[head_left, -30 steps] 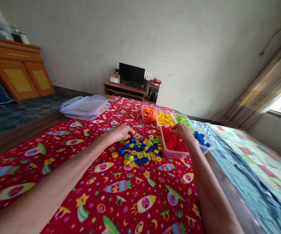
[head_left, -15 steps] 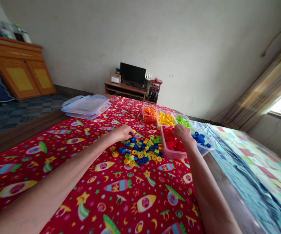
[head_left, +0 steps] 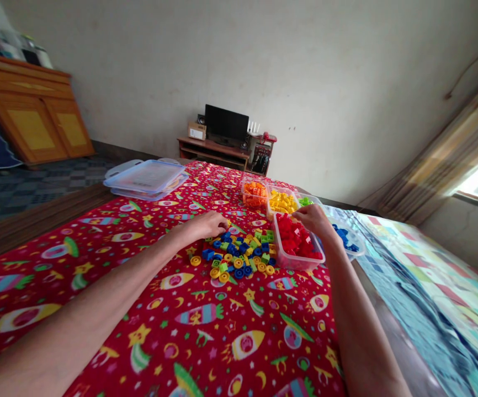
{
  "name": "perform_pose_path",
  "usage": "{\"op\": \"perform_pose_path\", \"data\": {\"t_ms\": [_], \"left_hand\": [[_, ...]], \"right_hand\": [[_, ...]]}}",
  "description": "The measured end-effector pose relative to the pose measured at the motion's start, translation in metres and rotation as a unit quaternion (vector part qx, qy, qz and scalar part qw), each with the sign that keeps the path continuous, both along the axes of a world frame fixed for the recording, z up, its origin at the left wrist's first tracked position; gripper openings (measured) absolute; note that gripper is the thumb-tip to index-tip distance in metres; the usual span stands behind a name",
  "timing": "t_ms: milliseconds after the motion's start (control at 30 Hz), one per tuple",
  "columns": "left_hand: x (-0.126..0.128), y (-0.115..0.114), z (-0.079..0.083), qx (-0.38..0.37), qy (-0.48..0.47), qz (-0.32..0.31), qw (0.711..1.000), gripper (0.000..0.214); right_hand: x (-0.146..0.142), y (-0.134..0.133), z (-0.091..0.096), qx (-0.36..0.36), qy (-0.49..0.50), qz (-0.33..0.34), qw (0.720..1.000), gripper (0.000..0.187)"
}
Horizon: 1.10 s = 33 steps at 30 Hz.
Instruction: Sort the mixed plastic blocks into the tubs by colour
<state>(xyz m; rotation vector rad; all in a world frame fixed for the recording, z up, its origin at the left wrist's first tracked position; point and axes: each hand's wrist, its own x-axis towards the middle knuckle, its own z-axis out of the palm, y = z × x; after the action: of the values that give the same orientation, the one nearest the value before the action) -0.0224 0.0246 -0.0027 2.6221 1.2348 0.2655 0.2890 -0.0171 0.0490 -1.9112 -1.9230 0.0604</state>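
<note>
My left hand (head_left: 211,223) is at the far left edge of a loose pile of blue, yellow and green toy bricks and wheels (head_left: 241,253). Its fingers are curled and pinched together; whatever they hold is hidden. Over the back right corner of a clear plastic box (head_left: 301,263) full of red toy bricks (head_left: 291,236) is my right hand (head_left: 314,221), its fingertips pointing left and held close together. I cannot make out anything between them. The right hand and wrist hide parts of the boxes with green bricks (head_left: 306,202) and blue bricks (head_left: 346,238).
Clear boxes of orange bricks (head_left: 255,194) and yellow bricks (head_left: 282,202) stand behind the red one. Stacked clear lids (head_left: 145,179) lie at the far left on the red patterned cloth (head_left: 197,344). A quilted bed (head_left: 437,264) adjoins at right.
My right hand has shifted slightly right and back, uncovering more of the red bricks and hiding more of the green and blue ones. My left hand stays nearly still at the pile.
</note>
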Motion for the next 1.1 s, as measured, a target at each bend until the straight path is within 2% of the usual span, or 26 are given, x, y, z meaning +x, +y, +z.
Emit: {"op": "perform_pose_path", "data": {"t_ms": [67, 167, 233, 300, 400, 533, 667, 767, 933, 1100], "left_hand": [[0.0, 0.001, 0.0, 0.0, 0.007, 0.009, 1.0, 0.021], [-0.001, 0.004, -0.002, -0.007, 0.02, 0.019, 1.0, 0.022], [-0.001, 0.006, -0.004, -0.009, 0.021, 0.018, 1.0, 0.022], [-0.002, 0.008, -0.005, -0.004, 0.014, 0.011, 1.0, 0.021], [-0.002, 0.008, -0.009, 0.002, 0.0, -0.009, 1.0, 0.024], [-0.002, 0.01, -0.016, 0.024, -0.03, -0.015, 0.999, 0.027], [-0.003, 0.012, -0.017, 0.03, -0.029, -0.013, 0.999, 0.022], [-0.006, 0.011, -0.006, 0.016, -0.02, 0.0, 1.0, 0.017], [-0.012, 0.005, 0.018, 0.026, -0.044, 0.065, 0.997, 0.018], [-0.01, -0.003, 0.029, 0.024, -0.035, 0.074, 0.996, 0.022]], "right_hand": [[-0.006, -0.001, 0.003, -0.014, 0.079, 0.068, 0.994, 0.035], [-0.028, -0.004, 0.001, -0.072, 0.166, 0.176, 0.967, 0.035], [-0.047, -0.006, -0.005, -0.106, 0.188, 0.236, 0.947, 0.03], [-0.066, -0.008, -0.012, -0.129, 0.186, 0.268, 0.937, 0.023], [-0.085, -0.011, -0.019, -0.127, 0.141, 0.273, 0.943, 0.022], [-0.087, -0.015, -0.018, -0.038, 0.056, 0.258, 0.964, 0.022], [-0.084, -0.017, -0.014, 0.007, 0.061, 0.256, 0.965, 0.022], [-0.088, -0.019, -0.014, 0.024, 0.048, 0.257, 0.965, 0.022], [-0.096, -0.022, -0.013, 0.025, 0.005, 0.264, 0.964, 0.02], [-0.113, -0.029, -0.019, 0.016, -0.012, 0.303, 0.953, 0.018]]}}
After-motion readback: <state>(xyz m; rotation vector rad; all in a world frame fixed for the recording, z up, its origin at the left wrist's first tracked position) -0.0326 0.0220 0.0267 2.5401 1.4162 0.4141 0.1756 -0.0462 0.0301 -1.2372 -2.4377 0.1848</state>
